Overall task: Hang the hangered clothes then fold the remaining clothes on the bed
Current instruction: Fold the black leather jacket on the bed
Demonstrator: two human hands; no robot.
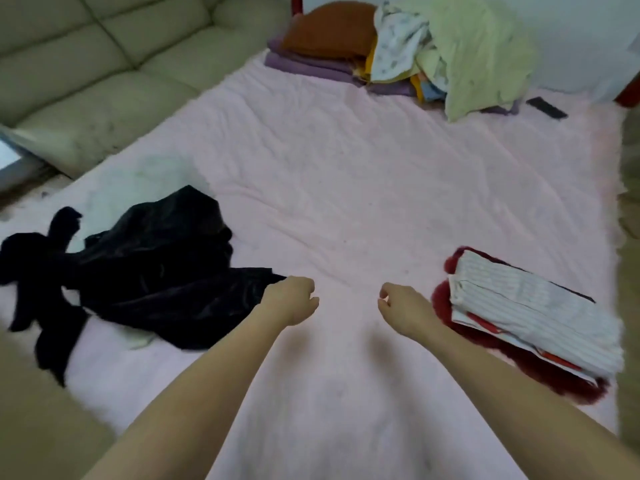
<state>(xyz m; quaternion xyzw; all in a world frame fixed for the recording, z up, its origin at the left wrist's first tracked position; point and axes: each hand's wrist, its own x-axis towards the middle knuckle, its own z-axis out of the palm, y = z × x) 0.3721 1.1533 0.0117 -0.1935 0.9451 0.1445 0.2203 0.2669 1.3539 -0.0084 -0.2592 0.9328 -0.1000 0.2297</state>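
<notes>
I see both grips loosely curled, holding nothing, over the pink bed: left hand beside the black clothes, right hand beside the folded stack; sofa far left.

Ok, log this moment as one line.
left hand empty, beside black clothes | right hand empty | folded stack at right | black clothes unfolded

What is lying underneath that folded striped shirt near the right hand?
Under the folded white striped shirt lie edges of red folded cloth, and beneath those a fluffy dark red garment on the pink bed sheet. The shirt covers the rest, so the count is unclear.
</notes>
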